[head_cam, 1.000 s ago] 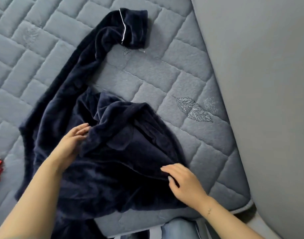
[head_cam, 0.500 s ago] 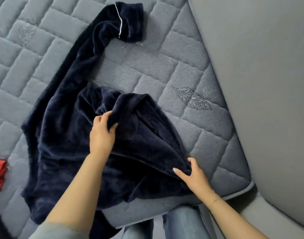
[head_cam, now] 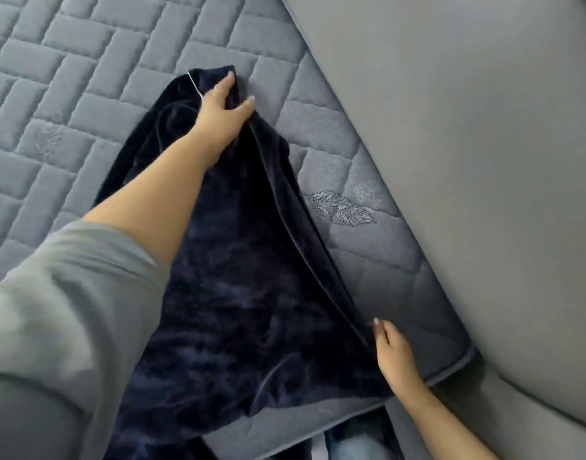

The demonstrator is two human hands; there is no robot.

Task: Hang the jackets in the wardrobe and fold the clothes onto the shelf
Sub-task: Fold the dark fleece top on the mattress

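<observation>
A dark navy plush garment (head_cam: 251, 293) with thin white piping lies on the grey quilted mattress (head_cam: 85, 94), folded lengthwise into a long strip. My left hand (head_cam: 223, 111) reaches far across it and grips its upper end, thumb and fingers around the cloth beside the white-piped cuff. My right hand (head_cam: 392, 353) holds the lower right corner of the fold near the mattress edge, fingers pinching the fabric edge. The garment's lower end hangs over the front edge of the mattress.
A grey upholstered headboard or wall panel (head_cam: 467, 127) runs along the right side of the mattress. My grey sleeve (head_cam: 52, 327) fills the lower left. An embroidered leaf (head_cam: 341, 210) marks the quilt near the garment. My jeans (head_cam: 351, 446) show below the mattress edge.
My left hand has carried the garment's folded side up and across to the cuff at the far end. The spread-out sleeve is now covered. My right hand keeps its hold on the lower corner.
</observation>
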